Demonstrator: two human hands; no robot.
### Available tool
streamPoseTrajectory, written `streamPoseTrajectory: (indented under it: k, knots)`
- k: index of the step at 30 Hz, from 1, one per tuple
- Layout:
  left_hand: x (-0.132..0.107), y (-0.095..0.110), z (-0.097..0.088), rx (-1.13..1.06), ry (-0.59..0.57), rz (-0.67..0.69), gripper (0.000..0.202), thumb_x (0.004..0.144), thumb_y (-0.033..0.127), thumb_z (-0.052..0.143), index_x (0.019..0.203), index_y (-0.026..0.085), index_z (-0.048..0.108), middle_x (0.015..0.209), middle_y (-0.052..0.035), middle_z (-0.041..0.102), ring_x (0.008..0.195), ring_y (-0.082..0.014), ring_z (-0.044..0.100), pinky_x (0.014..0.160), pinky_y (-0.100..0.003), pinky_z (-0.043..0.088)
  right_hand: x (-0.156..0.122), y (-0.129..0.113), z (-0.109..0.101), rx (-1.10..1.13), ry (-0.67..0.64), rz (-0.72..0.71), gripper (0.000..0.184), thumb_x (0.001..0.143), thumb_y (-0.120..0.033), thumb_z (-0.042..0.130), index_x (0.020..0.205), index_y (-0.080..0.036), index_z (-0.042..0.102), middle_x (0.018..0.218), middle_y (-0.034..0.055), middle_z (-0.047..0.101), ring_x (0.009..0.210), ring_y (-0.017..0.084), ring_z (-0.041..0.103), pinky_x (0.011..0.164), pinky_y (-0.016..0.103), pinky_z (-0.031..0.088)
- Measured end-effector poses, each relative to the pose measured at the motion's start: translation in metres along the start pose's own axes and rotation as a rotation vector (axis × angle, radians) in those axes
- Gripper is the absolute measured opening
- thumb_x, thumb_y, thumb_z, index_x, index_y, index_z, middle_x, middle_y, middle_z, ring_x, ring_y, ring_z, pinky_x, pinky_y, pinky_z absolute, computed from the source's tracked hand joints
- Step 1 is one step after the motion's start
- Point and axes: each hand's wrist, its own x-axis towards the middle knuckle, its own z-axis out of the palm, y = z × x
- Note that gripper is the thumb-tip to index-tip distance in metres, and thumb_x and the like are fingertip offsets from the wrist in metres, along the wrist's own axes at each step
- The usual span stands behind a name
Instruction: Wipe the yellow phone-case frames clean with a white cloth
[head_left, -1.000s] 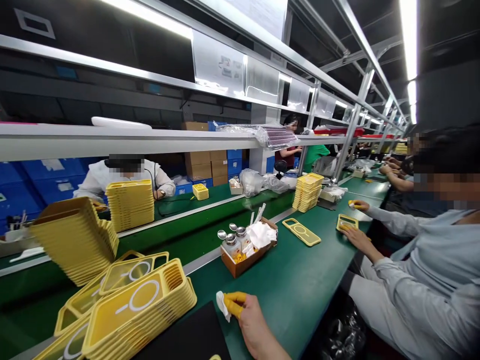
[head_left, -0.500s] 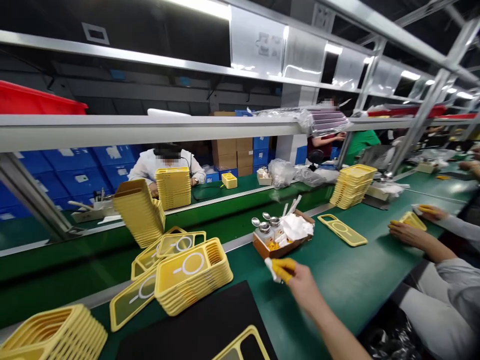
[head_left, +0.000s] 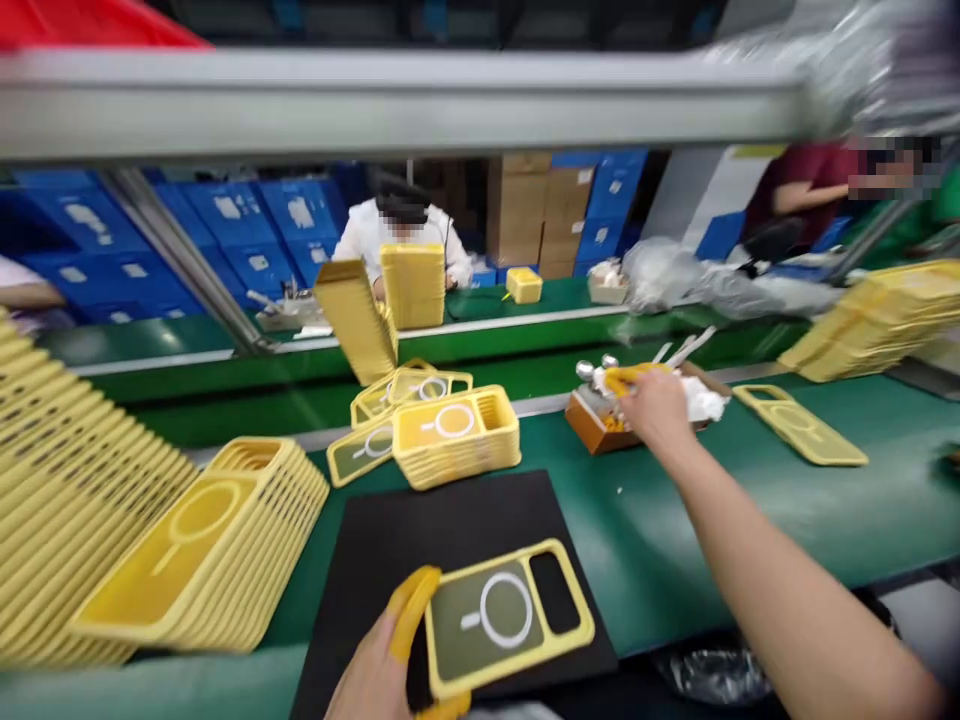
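My left hand [head_left: 386, 660], with yellow finger cots, grips the left edge of a yellow phone case [head_left: 506, 615] with a white ring on its back. The case lies tilted over a black mat [head_left: 420, 540]. My right hand [head_left: 649, 405] reaches out over a small brown cardboard tray [head_left: 589, 425] that holds metal-topped bottles [head_left: 589, 372] and white wipes [head_left: 701, 400]. Its yellow-cotted fingers are curled above the tray; motion blur hides what they hold.
Stacks of yellow cases stand at left [head_left: 112, 530], behind the mat [head_left: 457, 435] and at far right [head_left: 877, 325]. A single case [head_left: 799, 425] lies right of the tray. Other people sit across the green conveyor [head_left: 225, 385], behind blue bins and cardboard boxes.
The view has swung left and down. My right hand moved forward from the table to over the brown tray. My left hand with the yellow case has come into view over the mat.
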Motion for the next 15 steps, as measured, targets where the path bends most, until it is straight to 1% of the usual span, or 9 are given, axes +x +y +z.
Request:
streamPoseTrajectory:
  k: [2,3,4,6,7,9,11,13,15]
  knots:
    - [0.0,0.004,-0.002,-0.008,-0.046,0.018,0.088,0.072,0.035,0.068,0.14,0.027,0.013,0.138,-0.014,0.041,0.125,-0.0296,0.044,0.1,-0.043,0.045,-0.033,-0.008,-0.008,0.014,-0.055,0.052,0.039,0.083,-0.039,0.053,0.087,-0.003,0.067,0.085,0.016,0.064,0.095,0.03,0.059,0.082,0.043,0.042]
    - [0.001,0.006,-0.003,-0.018,-0.063,0.009,0.087,0.074,0.036,0.067,0.14,0.026,0.012,0.139,-0.0144,0.039,0.127,-0.0293,0.042,0.101,-0.043,0.043,-0.055,-0.017,-0.012,0.055,-0.098,0.056,0.036,0.082,-0.038,0.056,0.098,-0.007,0.066,0.093,0.0153,0.065,0.095,0.029,0.06,0.082,0.042,0.044]
    - [0.002,0.008,-0.004,-0.027,-0.073,0.002,0.085,0.075,0.037,0.066,0.14,0.025,0.012,0.139,-0.0143,0.038,0.127,-0.0288,0.04,0.102,-0.043,0.042,-0.081,-0.027,-0.015,0.12,-0.159,0.03,0.032,0.082,-0.038,0.058,0.104,-0.016,0.065,0.096,0.0095,0.067,0.094,0.023,0.061,0.082,0.037,0.046]
    - [0.003,0.01,-0.005,-0.042,-0.104,-0.015,0.085,0.076,0.039,0.065,0.14,0.025,0.011,0.14,-0.0137,0.036,0.128,-0.0278,0.039,0.102,-0.043,0.041,-0.134,-0.052,-0.02,0.396,-0.362,-0.097,0.032,0.083,-0.03,0.059,0.115,-0.022,0.058,0.107,0.006,0.064,0.096,0.019,0.06,0.083,0.033,0.047]
    - [0.003,0.011,-0.006,-0.047,-0.12,-0.015,0.086,0.076,0.04,0.065,0.14,0.025,0.01,0.14,-0.0135,0.036,0.128,-0.0275,0.039,0.103,-0.042,0.041,-0.158,-0.066,-0.02,0.428,-0.432,-0.215,0.032,0.084,-0.025,0.058,0.116,-0.023,0.057,0.106,0.0056,0.064,0.096,0.019,0.059,0.083,0.034,0.047]
    - [0.002,0.011,-0.006,-0.05,-0.137,-0.009,0.087,0.075,0.044,0.065,0.14,0.025,0.011,0.14,-0.0129,0.035,0.127,-0.0272,0.039,0.103,-0.042,0.04,-0.194,-0.092,-0.015,0.361,-0.388,-0.331,0.024,0.083,-0.017,0.057,0.105,-0.023,0.062,0.095,0.0049,0.065,0.095,0.022,0.056,0.085,0.04,0.042]
    - [0.002,0.011,-0.005,-0.046,-0.13,-0.013,0.086,0.075,0.045,0.065,0.14,0.025,0.012,0.139,-0.0127,0.036,0.127,-0.027,0.039,0.103,-0.041,0.04,-0.21,-0.116,-0.007,0.31,-0.332,-0.386,0.019,0.081,-0.012,0.054,0.092,-0.023,0.064,0.087,0.0045,0.065,0.093,0.023,0.053,0.087,0.044,0.037]
    - [0.002,0.01,-0.004,-0.036,-0.109,-0.028,0.085,0.076,0.045,0.064,0.14,0.024,0.012,0.138,-0.013,0.038,0.126,-0.027,0.04,0.102,-0.041,0.041,-0.209,-0.131,-0.001,0.39,-0.4,-0.474,0.021,0.081,-0.01,0.05,0.089,-0.025,0.064,0.087,0.0023,0.065,0.092,0.021,0.053,0.091,0.045,0.034]
    - [0.003,0.011,-0.004,-0.036,-0.11,-0.037,0.085,0.076,0.045,0.064,0.14,0.024,0.011,0.136,-0.0131,0.04,0.126,-0.027,0.041,0.102,-0.041,0.041,-0.201,-0.136,0.001,0.497,-0.482,-0.548,0.023,0.082,-0.009,0.049,0.09,-0.026,0.063,0.087,-0.0005,0.066,0.093,0.019,0.053,0.094,0.042,0.033]
